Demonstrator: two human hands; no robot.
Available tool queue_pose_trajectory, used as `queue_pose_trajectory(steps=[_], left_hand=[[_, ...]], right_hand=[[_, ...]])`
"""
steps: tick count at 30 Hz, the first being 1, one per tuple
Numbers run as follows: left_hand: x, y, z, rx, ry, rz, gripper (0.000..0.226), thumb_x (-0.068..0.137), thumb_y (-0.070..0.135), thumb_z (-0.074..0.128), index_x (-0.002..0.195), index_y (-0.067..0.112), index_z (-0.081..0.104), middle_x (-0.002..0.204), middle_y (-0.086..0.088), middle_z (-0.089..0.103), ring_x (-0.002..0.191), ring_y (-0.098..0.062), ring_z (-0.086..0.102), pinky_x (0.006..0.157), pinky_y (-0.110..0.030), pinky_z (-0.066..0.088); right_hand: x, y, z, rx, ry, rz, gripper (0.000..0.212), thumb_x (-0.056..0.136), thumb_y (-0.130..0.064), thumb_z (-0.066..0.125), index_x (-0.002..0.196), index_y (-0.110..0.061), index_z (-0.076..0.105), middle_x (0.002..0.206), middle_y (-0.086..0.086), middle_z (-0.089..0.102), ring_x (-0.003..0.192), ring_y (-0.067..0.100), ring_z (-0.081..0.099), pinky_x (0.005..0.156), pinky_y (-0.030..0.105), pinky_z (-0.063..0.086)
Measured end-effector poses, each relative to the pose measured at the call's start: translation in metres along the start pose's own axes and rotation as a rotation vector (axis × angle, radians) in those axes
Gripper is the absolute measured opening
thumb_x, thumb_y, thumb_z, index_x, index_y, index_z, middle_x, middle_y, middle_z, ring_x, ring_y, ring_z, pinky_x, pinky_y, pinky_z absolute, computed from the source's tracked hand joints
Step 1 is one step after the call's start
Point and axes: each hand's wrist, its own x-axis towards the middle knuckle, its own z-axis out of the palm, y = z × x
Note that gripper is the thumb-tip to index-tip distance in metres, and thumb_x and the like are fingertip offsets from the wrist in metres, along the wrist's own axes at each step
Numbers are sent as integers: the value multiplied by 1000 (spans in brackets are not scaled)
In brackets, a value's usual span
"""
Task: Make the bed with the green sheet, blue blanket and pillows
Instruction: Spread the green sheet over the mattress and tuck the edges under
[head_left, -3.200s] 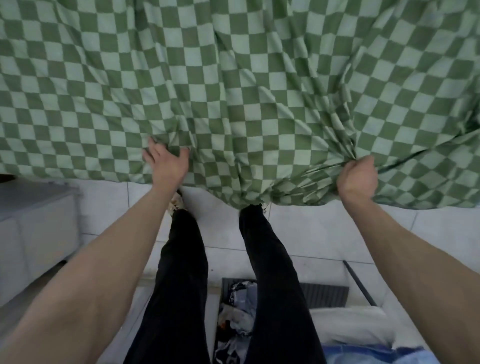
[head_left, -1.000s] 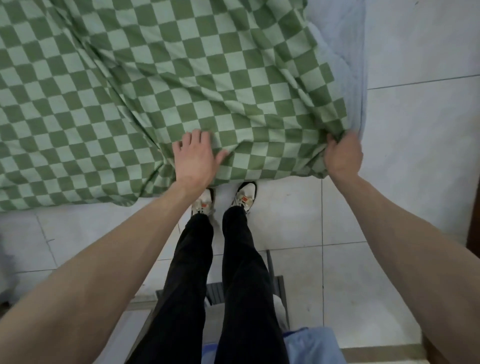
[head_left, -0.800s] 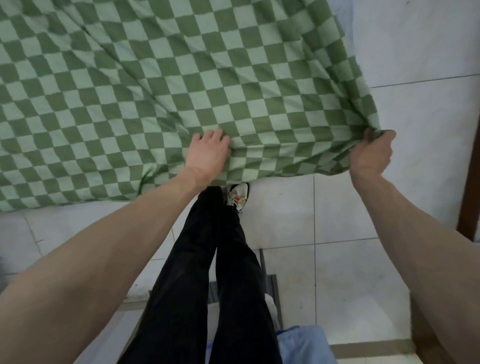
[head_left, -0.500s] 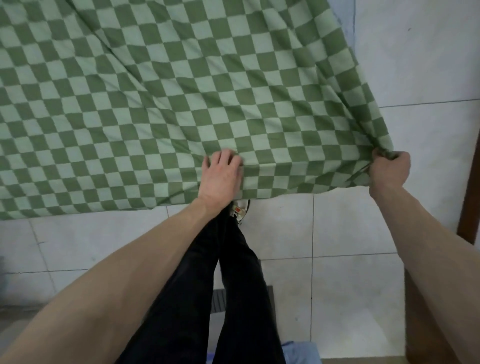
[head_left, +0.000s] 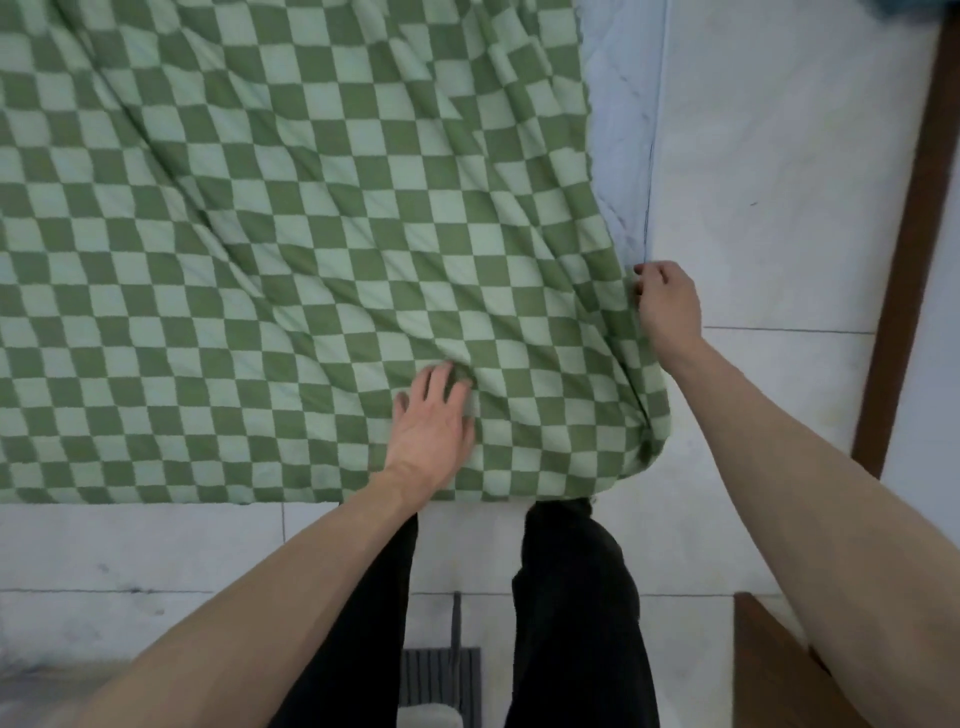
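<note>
Early stage: sheet (head_left: 291, 234) spread over mattress (head_left: 621, 130) yet rumpled, left hand (head_left: 434, 426) flat near corner, fingers straight, right hand (head_left: 667, 301) pinching side edge beside corner, bare mattress strip beyond edge, blanket and pillows not yet laid.

The green-and-pale checked cotton sheet (head_left: 291, 234) is lying spread over the pale quilted mattress (head_left: 621, 130), whose bare strip is showing along the sheet's right side. The left hand (head_left: 434, 426) is resting flat on the sheet near its front edge, while the right hand (head_left: 667, 304) is sitting at the sheet's right edge, just beside the mattress side. The legs in black trousers (head_left: 571, 613) are standing on the white tiled floor (head_left: 769, 156) directly before the sheet's overhanging front edge.
</note>
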Motion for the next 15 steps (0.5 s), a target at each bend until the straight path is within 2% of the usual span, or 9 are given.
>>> queue_pose_trajectory(steps=[2,4,6,8,9,11,13,15], left_hand=[[12,22,2,-80,9,-99,54,97,47,55,144,26,40,162,-7,22,150,-34,19,115,-61,35],[21,50,10,-193,43,-267,60,95,55,55,146,29,37,165,-7,16,153,-36,11,119,-60,28],[28,83,19,-269,76,-433,70,95,58,55,153,27,31,169,-8,7,156,-36,0,124,-57,16],[38,119,25,-368,84,-595,81,96,57,57,160,22,20,171,-11,-4,156,-38,-8,127,-53,2],[45,138,26,-447,96,-688,85,97,53,58,162,21,14,171,-12,-8,156,-38,-11,127,-53,0],[58,177,23,-579,146,-858,82,100,40,58,163,21,8,171,-11,-11,156,-38,-9,125,-53,6],[71,209,17,-673,215,-993,76,101,29,55,163,21,11,171,-9,-6,157,-34,-5,124,-55,12],[82,235,12,-725,245,-1074,76,100,32,57,162,19,14,171,-9,-1,157,-30,-2,125,-56,15]], right_hand=[[22,-20,12,-238,-27,-173,31,99,-32,45,116,-12,61,110,7,68,99,28,62,76,31,42],[30,-33,25,-405,-118,-296,44,89,-49,47,108,-10,54,89,4,61,77,27,56,62,33,38],[33,-36,34,-535,-143,-419,54,84,-56,46,106,-7,49,81,0,52,68,23,49,56,33,33],[36,-33,40,-715,-147,-623,36,94,-39,50,107,-5,50,86,6,57,69,26,55,56,33,32],[38,-31,41,-823,-193,-746,22,97,-23,49,107,-4,52,92,10,62,75,29,61,56,33,33],[42,-34,37,-890,-354,-885,17,94,-4,44,105,-4,56,100,14,66,85,32,66,58,34,34],[49,-45,29,-761,-455,-844,10,93,-9,44,89,-13,53,82,7,61,75,30,61,55,31,31],[64,-48,13,-539,-420,-661,20,94,-22,45,75,-17,45,66,-3,48,62,21,49,51,31,27]])
